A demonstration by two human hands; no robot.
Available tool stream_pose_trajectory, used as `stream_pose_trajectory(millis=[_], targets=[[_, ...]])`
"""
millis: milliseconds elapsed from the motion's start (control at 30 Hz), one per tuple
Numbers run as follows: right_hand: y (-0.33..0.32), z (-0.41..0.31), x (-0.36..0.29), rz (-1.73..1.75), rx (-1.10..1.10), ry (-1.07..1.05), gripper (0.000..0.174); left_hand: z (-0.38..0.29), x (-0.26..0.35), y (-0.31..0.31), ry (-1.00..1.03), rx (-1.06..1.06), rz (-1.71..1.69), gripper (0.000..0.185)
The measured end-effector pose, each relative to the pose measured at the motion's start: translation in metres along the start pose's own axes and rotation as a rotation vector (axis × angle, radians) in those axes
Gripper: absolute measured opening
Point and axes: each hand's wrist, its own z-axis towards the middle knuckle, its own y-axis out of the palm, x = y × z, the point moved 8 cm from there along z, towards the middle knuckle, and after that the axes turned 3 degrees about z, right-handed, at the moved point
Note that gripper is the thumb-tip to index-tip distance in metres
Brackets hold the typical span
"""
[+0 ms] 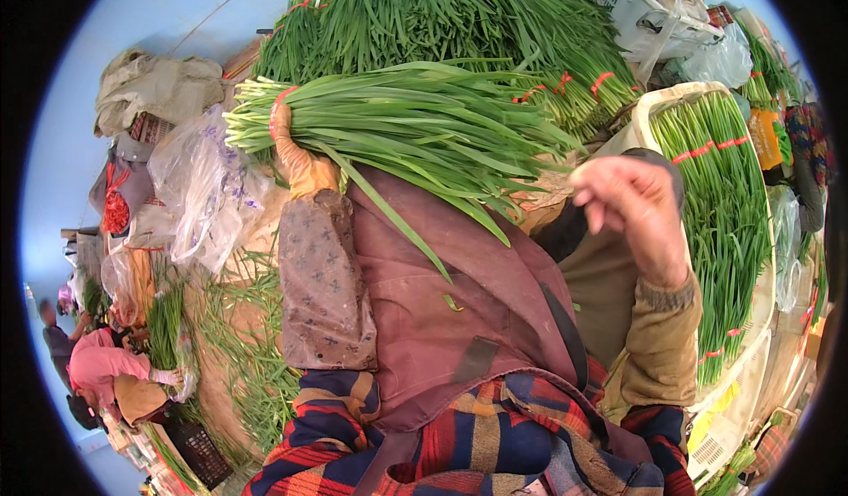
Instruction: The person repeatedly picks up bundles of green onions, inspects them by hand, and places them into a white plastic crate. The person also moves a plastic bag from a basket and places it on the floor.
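My left hand, in an orange glove with a patterned sleeve cover, holds a large bunch of garlic chives near its pale cut ends, beside a red tie. The bunch lies across above my lap, its leaves pointing right. My bare right hand is raised near the leaf tips, fingers curled; a thin leaf tip reaches its fingertips, and whether it is pinched I cannot tell. A loose leaf hangs down over my maroon apron.
Tied chive bunches are heaped ahead. A white crate with more bunches stands at my right. Clear plastic bags and loose trimmings lie to the left. A person in pink bends over chives at the far left.
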Motion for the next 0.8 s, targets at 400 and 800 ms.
stream_pose_trajectory(millis=[400,800], targets=[[0.102,0.062,0.018,-0.602,0.042,-0.380,0.031,-0.007,0.005,0.011,0.016,-0.045,0.035,0.034],[0.087,0.049,0.024,-0.024,-0.332,0.049,0.036,-0.011,-0.009,0.017,-0.117,-0.027,-0.015,0.035]])
